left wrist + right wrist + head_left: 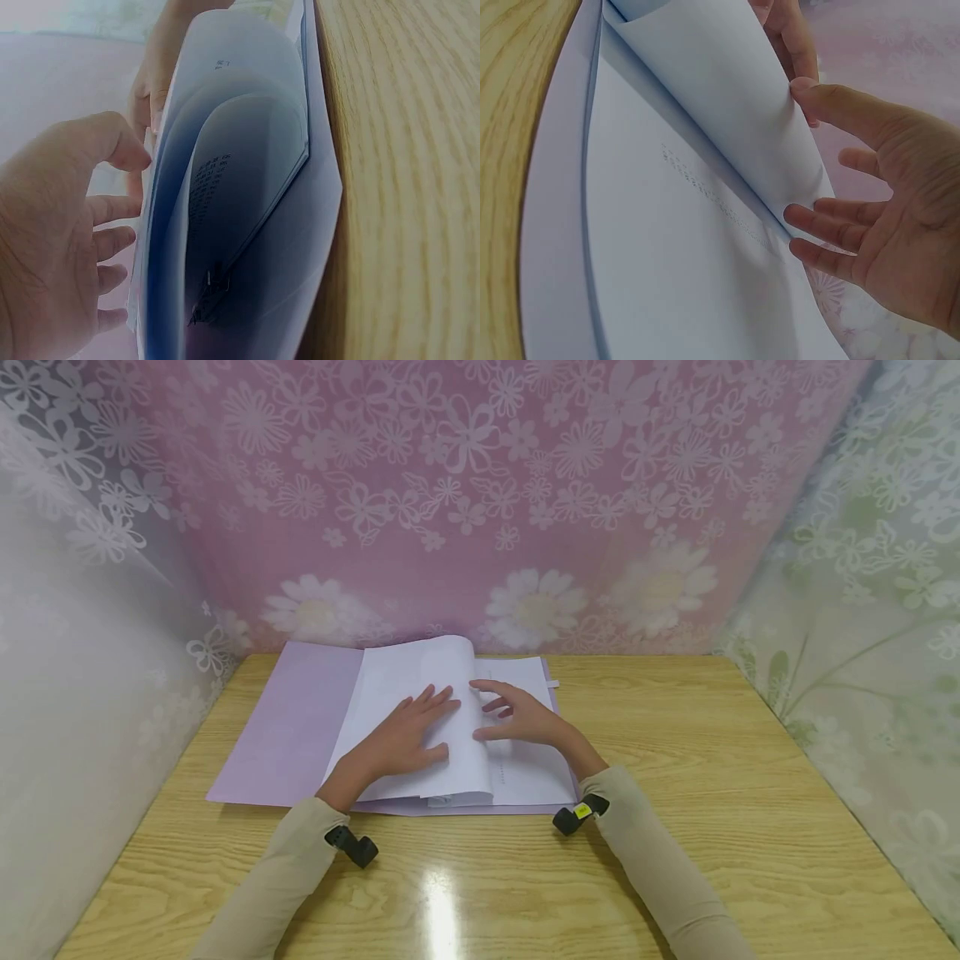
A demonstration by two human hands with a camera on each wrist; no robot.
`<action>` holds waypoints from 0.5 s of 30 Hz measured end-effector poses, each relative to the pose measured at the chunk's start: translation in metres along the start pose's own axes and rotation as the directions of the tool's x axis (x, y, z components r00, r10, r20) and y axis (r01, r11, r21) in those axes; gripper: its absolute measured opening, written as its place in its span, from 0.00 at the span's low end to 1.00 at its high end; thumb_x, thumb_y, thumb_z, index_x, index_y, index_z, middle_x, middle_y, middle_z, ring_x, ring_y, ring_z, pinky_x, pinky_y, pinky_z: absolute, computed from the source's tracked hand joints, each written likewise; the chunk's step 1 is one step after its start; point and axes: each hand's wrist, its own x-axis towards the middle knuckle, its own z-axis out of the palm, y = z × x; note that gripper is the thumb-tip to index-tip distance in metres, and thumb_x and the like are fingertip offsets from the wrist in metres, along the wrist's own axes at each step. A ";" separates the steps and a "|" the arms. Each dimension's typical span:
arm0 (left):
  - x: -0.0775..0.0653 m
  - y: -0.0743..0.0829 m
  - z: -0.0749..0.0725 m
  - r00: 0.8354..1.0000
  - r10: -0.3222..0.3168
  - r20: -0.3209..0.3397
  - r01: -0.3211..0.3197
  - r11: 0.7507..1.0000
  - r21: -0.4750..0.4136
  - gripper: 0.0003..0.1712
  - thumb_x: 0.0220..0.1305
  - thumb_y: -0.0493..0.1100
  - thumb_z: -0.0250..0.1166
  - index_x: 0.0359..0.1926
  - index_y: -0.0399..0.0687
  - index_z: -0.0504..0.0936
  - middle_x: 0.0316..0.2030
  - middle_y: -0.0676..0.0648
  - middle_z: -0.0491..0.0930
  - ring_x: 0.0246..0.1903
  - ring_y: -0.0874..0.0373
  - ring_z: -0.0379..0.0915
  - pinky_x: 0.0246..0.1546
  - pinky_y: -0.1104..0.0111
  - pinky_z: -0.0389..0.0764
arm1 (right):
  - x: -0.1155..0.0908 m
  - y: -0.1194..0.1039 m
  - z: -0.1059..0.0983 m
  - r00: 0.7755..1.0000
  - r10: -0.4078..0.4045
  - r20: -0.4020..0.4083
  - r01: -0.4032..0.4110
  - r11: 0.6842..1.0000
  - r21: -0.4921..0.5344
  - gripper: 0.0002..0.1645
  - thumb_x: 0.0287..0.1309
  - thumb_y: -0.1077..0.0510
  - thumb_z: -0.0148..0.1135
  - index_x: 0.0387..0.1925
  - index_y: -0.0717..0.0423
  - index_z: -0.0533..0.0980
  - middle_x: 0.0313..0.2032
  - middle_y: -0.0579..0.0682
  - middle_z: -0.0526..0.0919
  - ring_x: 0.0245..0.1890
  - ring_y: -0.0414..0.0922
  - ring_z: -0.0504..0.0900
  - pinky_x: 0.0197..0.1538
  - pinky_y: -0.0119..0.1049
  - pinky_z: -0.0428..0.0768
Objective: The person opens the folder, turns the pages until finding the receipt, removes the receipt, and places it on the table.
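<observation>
A lilac folder [292,727] lies spread on the table, with white sheets of paper [532,777] inside. Several sheets are turned to the left and bulge in a curled roll [453,664] near the middle. My left hand [405,735] rests on these turned sheets with its fingers spread. My right hand [525,714] is at the roll's right side, thumb and fingers apart, its fingertips at the paper. Inside the curl, the left wrist view shows a dark metal fastener [212,292] at the spine. Small print [712,199] runs down the right-hand sheet.
The wooden table [675,760] extends to the right and in front of the folder. Pink floral cloth [465,510] hangs behind it, with pale patterned sides left and right. A small white tab [553,684] sticks out from the folder's right edge.
</observation>
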 end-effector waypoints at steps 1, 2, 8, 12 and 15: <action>0.000 0.000 0.000 1.000 -0.003 0.002 0.003 1.000 -0.004 0.40 0.69 0.54 0.59 0.78 0.50 0.62 0.80 0.44 0.52 0.80 0.41 0.42 0.76 0.38 0.52 | 0.000 0.000 0.000 1.000 -0.007 -0.001 0.007 1.000 0.007 0.51 0.57 0.54 0.76 0.78 0.47 0.61 0.76 0.54 0.65 0.64 0.56 0.79 0.65 0.55 0.78; 0.000 0.000 0.000 1.000 -0.005 0.003 0.005 1.000 -0.010 0.39 0.70 0.53 0.58 0.79 0.50 0.61 0.80 0.45 0.52 0.81 0.41 0.42 0.76 0.38 0.51 | 0.001 0.000 0.000 1.000 -0.015 -0.003 0.015 1.000 0.013 0.51 0.57 0.54 0.76 0.78 0.48 0.61 0.75 0.54 0.66 0.64 0.56 0.79 0.65 0.56 0.78; -0.001 0.002 -0.001 0.999 -0.032 -0.004 0.032 0.999 -0.038 0.37 0.75 0.56 0.54 0.79 0.49 0.61 0.80 0.44 0.52 0.80 0.40 0.43 0.77 0.38 0.49 | 0.001 0.000 -0.003 0.999 -0.043 -0.021 0.044 0.998 0.033 0.49 0.58 0.55 0.76 0.76 0.54 0.62 0.69 0.59 0.74 0.64 0.58 0.79 0.64 0.59 0.77; -0.001 0.003 0.000 0.997 -0.076 -0.005 0.076 0.997 -0.024 0.43 0.72 0.65 0.57 0.79 0.49 0.61 0.80 0.43 0.53 0.80 0.40 0.44 0.77 0.39 0.49 | 0.001 0.001 -0.007 0.999 -0.032 -0.037 0.033 0.999 0.025 0.48 0.58 0.55 0.75 0.76 0.54 0.63 0.65 0.59 0.78 0.63 0.57 0.79 0.63 0.58 0.78; -0.001 0.003 0.001 0.995 -0.100 0.002 0.100 0.995 -0.012 0.46 0.69 0.68 0.58 0.79 0.49 0.61 0.80 0.42 0.53 0.80 0.39 0.44 0.77 0.40 0.49 | 0.000 0.002 -0.012 0.999 -0.015 -0.051 0.016 1.000 0.016 0.46 0.59 0.53 0.74 0.75 0.52 0.64 0.63 0.60 0.80 0.63 0.57 0.80 0.63 0.58 0.78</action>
